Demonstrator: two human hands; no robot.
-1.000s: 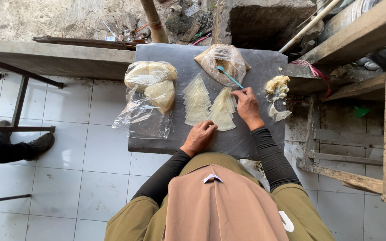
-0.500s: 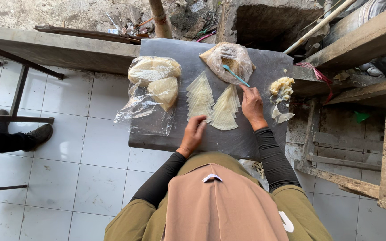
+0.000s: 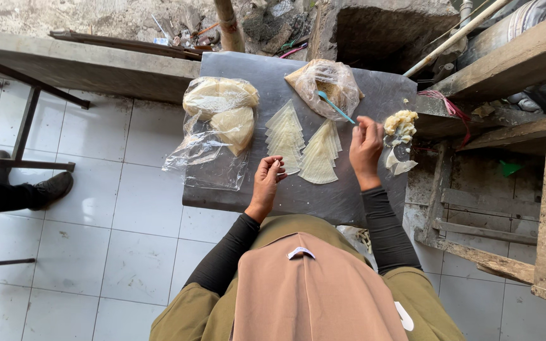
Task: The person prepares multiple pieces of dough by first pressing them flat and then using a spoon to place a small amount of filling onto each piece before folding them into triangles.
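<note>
Two fans of thin, pale triangular pastry sheets lie on a grey slab table (image 3: 222, 189): a left fan (image 3: 284, 132) and a right fan (image 3: 321, 155). My left hand (image 3: 268, 184) has its fingers curled on the lower edge of the left fan, pinching a sheet. My right hand (image 3: 366, 148) is to the right of the right fan, its fingers closed at the handle end of a teal spoon (image 3: 335, 106). The spoon's bowl sits in an open plastic bag of filling (image 3: 323, 82). A lump of yellowish scraps (image 3: 399, 123) lies just right of my right hand.
A clear plastic bag with stacked pale sheets (image 3: 219, 113) covers the table's left part. Wooden beams and a shelf (image 3: 507, 69) crowd the right side. To the left are a metal frame (image 3: 26, 120) and another person's dark shoe (image 3: 52, 186) on white floor tiles.
My left hand has moved up from the table's front edge to the left fan. My right hand has shifted slightly right, off the right fan, to the spoon's handle.
</note>
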